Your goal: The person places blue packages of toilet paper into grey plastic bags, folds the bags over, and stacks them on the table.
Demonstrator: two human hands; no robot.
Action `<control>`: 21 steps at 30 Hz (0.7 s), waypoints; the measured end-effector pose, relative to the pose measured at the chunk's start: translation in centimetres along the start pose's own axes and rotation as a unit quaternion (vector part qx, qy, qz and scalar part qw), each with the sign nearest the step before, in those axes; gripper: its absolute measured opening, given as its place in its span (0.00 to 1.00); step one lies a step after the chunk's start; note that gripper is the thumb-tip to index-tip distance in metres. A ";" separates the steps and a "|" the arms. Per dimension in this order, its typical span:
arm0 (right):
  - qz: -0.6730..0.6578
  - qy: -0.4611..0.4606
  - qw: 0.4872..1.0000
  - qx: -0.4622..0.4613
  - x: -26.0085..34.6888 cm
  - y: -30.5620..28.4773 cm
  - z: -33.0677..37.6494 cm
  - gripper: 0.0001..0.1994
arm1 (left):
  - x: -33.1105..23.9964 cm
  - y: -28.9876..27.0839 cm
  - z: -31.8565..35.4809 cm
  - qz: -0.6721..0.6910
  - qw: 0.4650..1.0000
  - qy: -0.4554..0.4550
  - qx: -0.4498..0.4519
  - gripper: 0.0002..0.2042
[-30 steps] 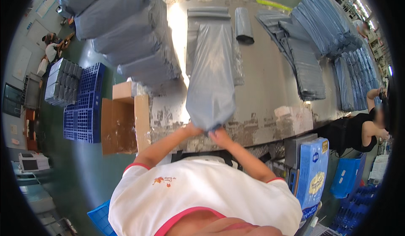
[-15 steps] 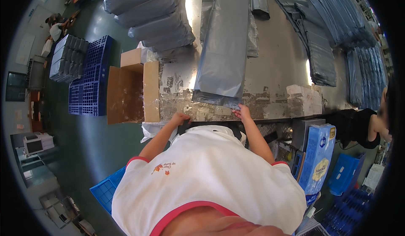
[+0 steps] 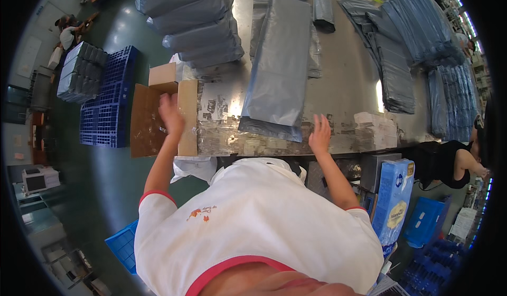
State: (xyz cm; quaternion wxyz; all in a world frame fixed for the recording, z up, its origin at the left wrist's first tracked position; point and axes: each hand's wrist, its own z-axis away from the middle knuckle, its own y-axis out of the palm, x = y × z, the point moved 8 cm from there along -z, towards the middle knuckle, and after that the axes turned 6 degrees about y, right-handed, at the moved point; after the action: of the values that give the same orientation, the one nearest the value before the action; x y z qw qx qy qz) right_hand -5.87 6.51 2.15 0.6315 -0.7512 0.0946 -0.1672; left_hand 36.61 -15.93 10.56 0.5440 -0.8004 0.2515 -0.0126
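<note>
Head view, only one. Grey folded plastic bag [image 3: 277, 63] lies flat on the desk [image 3: 343, 84], ahead of the torso and between the hands' lines of reach. Long axis runs away from the person, far end leaning a bit right, near end angled left. It sits on top of other grey sheeting [image 3: 260, 34], which shows along its left side and far end.

Right hand [image 3: 320, 135] is the nearer one: just beside the bag's near right corner, looks apart from it, fingers spread, nothing visible in it. Left hand [image 3: 171, 115] is well left of the bag, at the mouth of the cardboard carton [image 3: 140, 124]; motion-blurred, can't tell how far the fingers are bent, or if they hold or touch anything.

Edges: bag's near end stops short of the desk's front edge, narrow strip between. Right side has a gap to the white block [image 3: 376, 132]. Left side has room up to the carton's upright flap [image 3: 188, 121]. Far right is bounded by grey bags [image 3: 393, 79], far left by a tall grey stack [image 3: 203, 37].
</note>
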 end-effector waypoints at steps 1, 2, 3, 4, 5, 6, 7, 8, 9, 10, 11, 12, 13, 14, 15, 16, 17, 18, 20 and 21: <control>0.032 -0.091 0.995 -0.039 2.2 -1.4 -0.7 0.26 | -1.5 3.9 1.0 0.056 0.998 0.032 0.016 0.15; 0.049 -0.185 0.981 -0.030 4.1 -1.2 -0.7 0.26 | -4.2 8.7 2.3 0.014 0.991 0.120 0.060 0.22; 0.070 -0.268 0.961 -0.021 5.2 -0.7 -0.4 0.26 | -8.0 12.0 2.6 0.143 0.965 0.104 0.192 0.28; 0.089 -0.348 0.933 -0.011 6.2 -0.2 0.2 0.26 | -13.7 11.6 3.5 0.082 0.923 0.334 0.172 0.28; 0.076 -0.371 0.926 -0.001 6.5 0.3 0.1 0.25 | -17.4 12.9 5.5 -0.129 0.825 0.514 0.196 0.26; 0.061 -0.396 0.916 0.009 7.1 0.8 0.0 0.23 | -18.7 13.4 5.8 -0.114 0.810 0.541 0.195 0.25; 0.046 -0.421 0.906 0.020 7.5 1.0 0.0 0.21 | -19.6 14.1 6.2 -0.100 0.794 0.568 0.193 0.24; 0.052 -0.400 0.914 0.047 7.1 1.5 -0.5 0.19 | -20.2 14.7 6.5 -0.086 0.777 0.593 0.192 0.23; 0.055 -0.377 0.921 0.077 6.8 2.0 -0.7 0.17 | -19.4 15.8 6.4 -0.087 0.774 0.576 0.247 0.20; 0.058 -0.353 0.927 0.107 6.4 2.5 -0.9 0.15 | -18.6 16.2 6.2 -0.082 0.780 0.562 0.263 0.19; 0.035 -0.336 0.938 0.081 5.6 2.3 -1.0 0.09 | -17.8 16.6 6.1 -0.077 0.785 0.547 0.280 0.18; -0.048 -0.289 0.951 0.100 4.3 2.6 -1.2 0.09 | -17.0 16.8 5.9 -0.074 0.789 0.533 0.298 0.17; -0.131 -0.242 0.954 0.117 2.9 2.8 -1.5 0.09 | -16.8 15.6 5.2 -0.028 0.800 0.527 0.287 0.16; -0.213 -0.192 0.949 0.133 1.6 3.2 -1.8 0.09 | -16.1 15.7 4.4 0.051 0.815 0.485 0.314 0.15; -0.277 -0.108 0.945 0.135 0.4 3.3 -2.3 0.08 | -15.5 15.8 3.7 0.129 0.824 0.437 0.337 0.14; -0.338 -0.023 0.931 0.136 -0.9 3.6 -2.6 0.08 | -14.9 16.0 3.0 0.206 0.825 0.385 0.358 0.13; -0.395 0.062 0.906 0.136 -2.3 4.1 -2.8 0.08 | -13.7 17.0 2.3 0.238 0.841 0.287 0.392 0.11; -0.427 0.093 0.887 0.148 -3.2 5.0 -3.3 0.08 | -12.7 17.9 1.5 0.267 0.847 0.188 0.420 0.11; -0.486 0.150 0.844 0.169 -5.2 7.7 -4.9 0.11 | -11.4 19.5 0.6 0.316 0.841 0.061 0.436 0.11; -0.494 0.189 0.832 0.170 -5.2 8.9 -5.8 0.13 | -10.6 21.0 0.5 0.337 0.839 0.031 0.426 0.11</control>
State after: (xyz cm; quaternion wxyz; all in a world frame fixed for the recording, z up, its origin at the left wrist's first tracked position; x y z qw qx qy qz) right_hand -12.24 1.43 -6.43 0.5522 -0.5326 -0.2016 -0.6090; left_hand 19.30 -17.06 -5.40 0.7941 -0.3547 0.4919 0.0405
